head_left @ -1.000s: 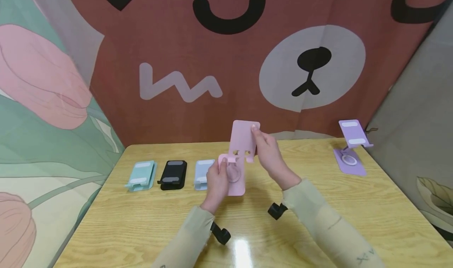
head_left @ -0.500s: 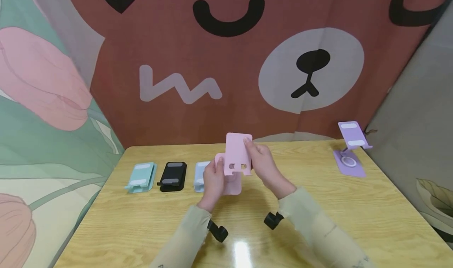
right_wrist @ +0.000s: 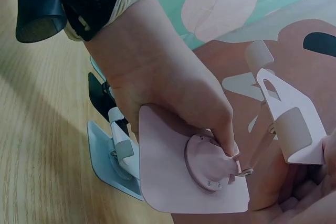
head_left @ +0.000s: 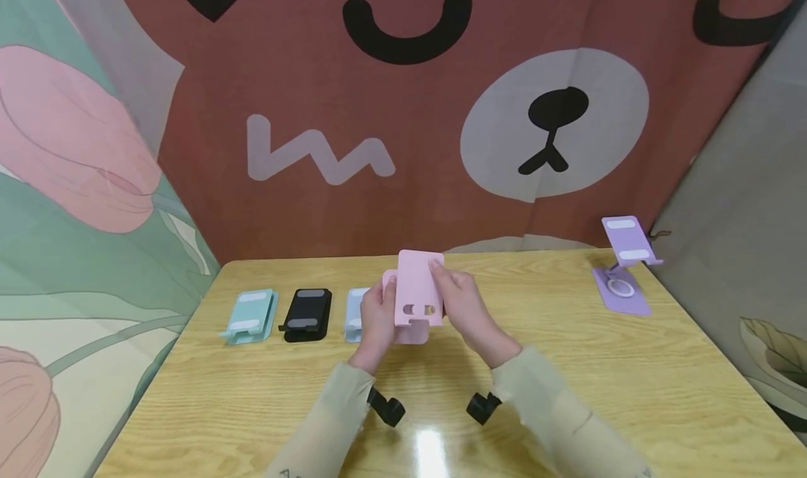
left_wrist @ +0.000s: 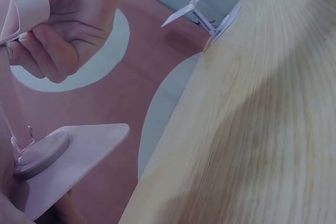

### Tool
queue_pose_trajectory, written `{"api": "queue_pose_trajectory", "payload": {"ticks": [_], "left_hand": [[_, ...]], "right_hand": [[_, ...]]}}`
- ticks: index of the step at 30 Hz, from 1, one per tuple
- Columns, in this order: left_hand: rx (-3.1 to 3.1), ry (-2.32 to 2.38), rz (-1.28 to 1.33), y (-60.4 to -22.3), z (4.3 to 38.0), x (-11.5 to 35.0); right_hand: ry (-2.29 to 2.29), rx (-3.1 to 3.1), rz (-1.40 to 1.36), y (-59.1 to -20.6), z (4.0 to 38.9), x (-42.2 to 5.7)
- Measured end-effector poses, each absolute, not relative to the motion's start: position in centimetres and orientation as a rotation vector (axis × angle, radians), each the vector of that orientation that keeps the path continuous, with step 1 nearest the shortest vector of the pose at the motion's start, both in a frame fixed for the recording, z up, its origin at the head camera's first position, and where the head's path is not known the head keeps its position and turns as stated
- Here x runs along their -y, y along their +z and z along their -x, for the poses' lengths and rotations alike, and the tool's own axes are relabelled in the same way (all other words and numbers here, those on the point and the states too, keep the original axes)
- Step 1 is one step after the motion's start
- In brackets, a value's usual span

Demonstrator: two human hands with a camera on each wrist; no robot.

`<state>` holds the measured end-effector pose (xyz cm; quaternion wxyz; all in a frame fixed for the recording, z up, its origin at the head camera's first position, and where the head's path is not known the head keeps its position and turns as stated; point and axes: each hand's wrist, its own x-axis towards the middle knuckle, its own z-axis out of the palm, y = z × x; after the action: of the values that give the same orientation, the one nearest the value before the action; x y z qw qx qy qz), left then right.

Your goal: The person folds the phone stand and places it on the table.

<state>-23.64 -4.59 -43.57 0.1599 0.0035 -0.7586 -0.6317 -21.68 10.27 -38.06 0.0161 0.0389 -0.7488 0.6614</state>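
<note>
A pink folding phone stand (head_left: 417, 282) is held up above the table in the middle of the head view. My left hand (head_left: 377, 320) grips its base plate (right_wrist: 163, 156) at the left side, fingers by the round hinge disc (right_wrist: 209, 163). With the thumb on the front, my right hand (head_left: 465, 303) pinches the right edge of the upper plate, which has two cut-outs near its lower end. The upper plate overlaps most of the base in the head view. In the left wrist view, the base plate (left_wrist: 94, 142) and the upper plate stand apart, joined by the hinge arm.
On the wooden table (head_left: 284, 401), a mint stand (head_left: 251, 315), a black stand (head_left: 307, 315) and a light blue stand (head_left: 354, 317) lie folded in a row at the left. An unfolded purple stand (head_left: 627, 243) stands at the back right. A patterned cloth (head_left: 315, 219) hangs behind.
My right hand has brought the upper plate down and slightly left, so it now covers most of the base. The left hand keeps its grip, shifting slightly left.
</note>
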Motion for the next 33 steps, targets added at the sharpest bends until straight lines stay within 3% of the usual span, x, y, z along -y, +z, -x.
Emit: {"api": "queue_pose_trajectory", "payload": {"ticks": [19,33], "left_hand": [[2.205,-1.865,-0.005,-42.3,23.8,4.9],[2.280,-1.984,-0.016,-41.2,23.2,4.6]], "right_hand": [[1.937,2.301,-0.003,-39.5,22.1,-11.1],[1.997,2.385,-0.067,-39.5,22.4,-11.0]]}}
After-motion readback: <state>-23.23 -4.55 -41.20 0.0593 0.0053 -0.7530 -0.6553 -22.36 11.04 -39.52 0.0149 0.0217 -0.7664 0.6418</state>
